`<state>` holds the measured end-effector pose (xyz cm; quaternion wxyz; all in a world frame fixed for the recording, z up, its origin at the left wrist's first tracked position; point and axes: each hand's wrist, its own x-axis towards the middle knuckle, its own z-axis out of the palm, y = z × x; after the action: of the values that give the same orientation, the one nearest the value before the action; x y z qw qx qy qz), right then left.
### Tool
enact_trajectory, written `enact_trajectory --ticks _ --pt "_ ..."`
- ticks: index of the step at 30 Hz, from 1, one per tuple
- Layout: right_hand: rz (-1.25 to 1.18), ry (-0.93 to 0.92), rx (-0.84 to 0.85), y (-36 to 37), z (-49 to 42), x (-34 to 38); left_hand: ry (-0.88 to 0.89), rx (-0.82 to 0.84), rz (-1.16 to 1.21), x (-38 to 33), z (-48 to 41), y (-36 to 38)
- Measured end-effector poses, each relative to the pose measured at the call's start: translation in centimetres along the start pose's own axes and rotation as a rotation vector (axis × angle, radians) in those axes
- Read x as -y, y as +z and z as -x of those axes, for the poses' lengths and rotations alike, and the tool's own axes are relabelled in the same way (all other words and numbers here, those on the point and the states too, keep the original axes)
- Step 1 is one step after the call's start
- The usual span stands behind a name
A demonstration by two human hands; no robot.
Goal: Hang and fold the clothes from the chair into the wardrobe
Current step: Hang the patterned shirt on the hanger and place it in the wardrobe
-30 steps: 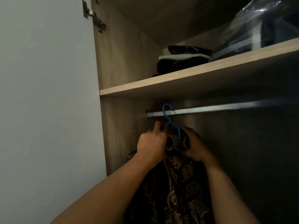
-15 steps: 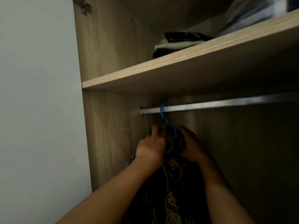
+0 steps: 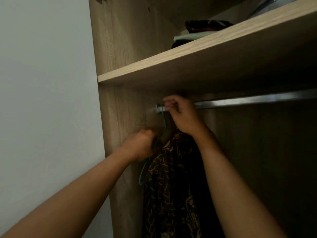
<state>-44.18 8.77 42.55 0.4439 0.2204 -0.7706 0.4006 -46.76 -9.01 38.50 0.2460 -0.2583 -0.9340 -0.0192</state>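
The dark patterned garment point(image 3: 171, 186) hangs inside the wardrobe just below the left end of the metal rail point(image 3: 257, 100), with a thin teal hanger point(image 3: 143, 172) beside it. The left hand point(image 3: 139, 145), blurred, clenches the garment's top edge. The right hand point(image 3: 183, 115) is curled at the rail; I cannot tell what it grasps.

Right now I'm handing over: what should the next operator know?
Left hand grips the patterned shirt at its shoulder; blurred.
Right hand curled at the rail, left end, apparently on the hanger hook.
Shirt hangs below the rail; whether the hook is seated is hidden.
Folded clothes lie on the shelf above.
To do: confirm the hook, let go, fetch more from the chair, out of view.
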Motion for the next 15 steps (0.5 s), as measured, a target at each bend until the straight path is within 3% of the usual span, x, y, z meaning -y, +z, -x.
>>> enact_trajectory --ticks 5,11,15 --pt "0.397 0.071 0.229 1.0 0.7 -0.3 0.079 0.031 -0.152 0.2 0.4 0.0" --pt "0.617 0.163 0.236 -1.1 1.8 -0.2 0.196 -0.118 -0.377 -0.8 1.2 1.2" --pt "0.555 0.209 0.221 -0.7 2.3 0.0 0.122 -0.105 -0.52 -1.8 1.4 3.2"
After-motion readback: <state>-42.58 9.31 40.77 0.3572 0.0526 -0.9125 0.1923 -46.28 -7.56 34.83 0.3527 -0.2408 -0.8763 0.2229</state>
